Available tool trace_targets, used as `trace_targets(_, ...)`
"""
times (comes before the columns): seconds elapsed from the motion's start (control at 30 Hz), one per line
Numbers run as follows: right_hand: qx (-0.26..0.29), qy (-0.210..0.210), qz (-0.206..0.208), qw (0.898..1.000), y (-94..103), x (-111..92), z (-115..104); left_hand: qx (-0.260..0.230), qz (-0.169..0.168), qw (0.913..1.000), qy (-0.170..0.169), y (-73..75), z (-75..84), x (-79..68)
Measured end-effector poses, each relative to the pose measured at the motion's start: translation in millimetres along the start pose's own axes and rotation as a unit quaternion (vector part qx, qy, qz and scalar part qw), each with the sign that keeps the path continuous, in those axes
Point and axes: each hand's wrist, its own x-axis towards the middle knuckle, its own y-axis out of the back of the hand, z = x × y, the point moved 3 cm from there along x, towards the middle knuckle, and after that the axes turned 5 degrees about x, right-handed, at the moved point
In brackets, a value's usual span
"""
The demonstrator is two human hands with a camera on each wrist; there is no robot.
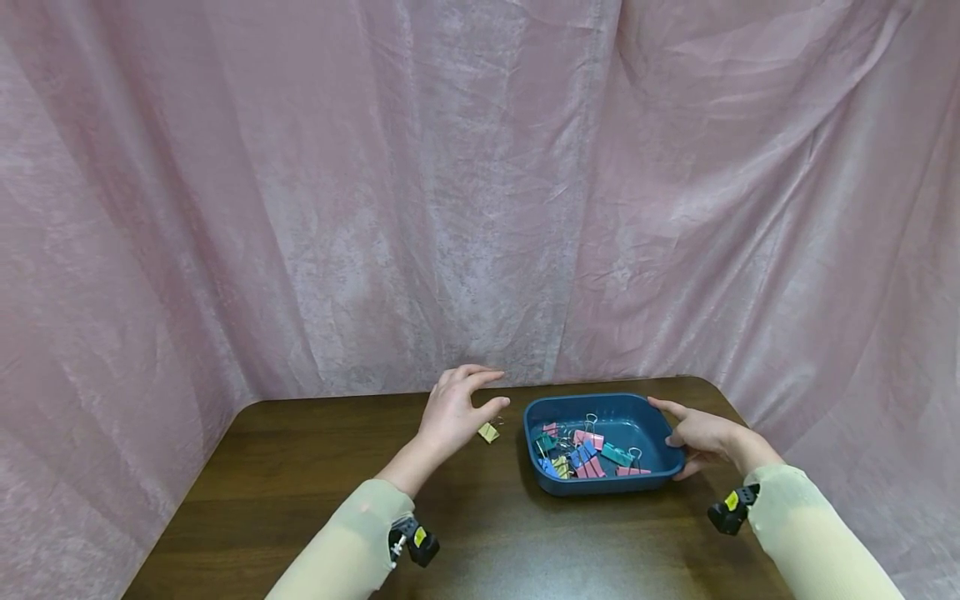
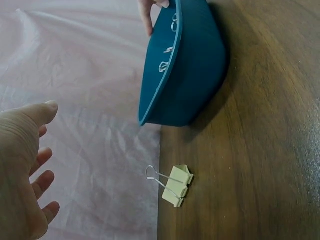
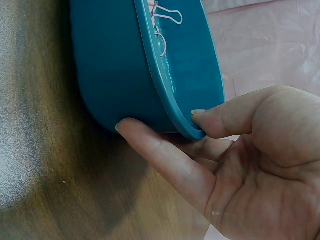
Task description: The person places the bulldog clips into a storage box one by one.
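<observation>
A blue plastic tray (image 1: 600, 483) on the table holds several binder clips in pink, blue, green and yellow, such as a green clip (image 1: 617, 454). My right hand (image 1: 708, 435) grips the tray's right end, thumb (image 3: 220, 120) over the rim on the inside and fingers against the outer wall. Left of the tray, a yellow binder clip (image 1: 488, 432) lies on the table with a wire handle sticking out. My left hand (image 1: 453, 412) hovers beside that clip, thumb and fingers apart and nothing between them. In the left wrist view the yellow clip (image 2: 177, 186) lies clear of the hand.
The brown wooden table (image 1: 300, 483) ends at the back against a pink curtain (image 1: 450, 208). Small black cameras sit on both wrists, the left camera (image 1: 422, 546) and the right camera (image 1: 727, 515) close above the table.
</observation>
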Motion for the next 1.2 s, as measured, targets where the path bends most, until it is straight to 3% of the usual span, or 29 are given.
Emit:
trace_targets(0.6, 0.013, 0.002, -0.007, 1.0, -0.1, -2, -1, 0.02, -0.002, 0.9995, 0.026, 1.4, -16.8, -2.7)
trace_targets(0.83, 0.032, 0.006, -0.01, 0.999, -1.8, -3, 1, 0.022, 0.013, 0.9996, 0.014, 2.1, -21.4, -3.9)
trace_targets(1.2, 0.026, 0.007, -0.005, 1.0, -1.4, -3, 0, 0.034, 0.004, 0.9988, 0.035, -0.2, -29.8, -6.2)
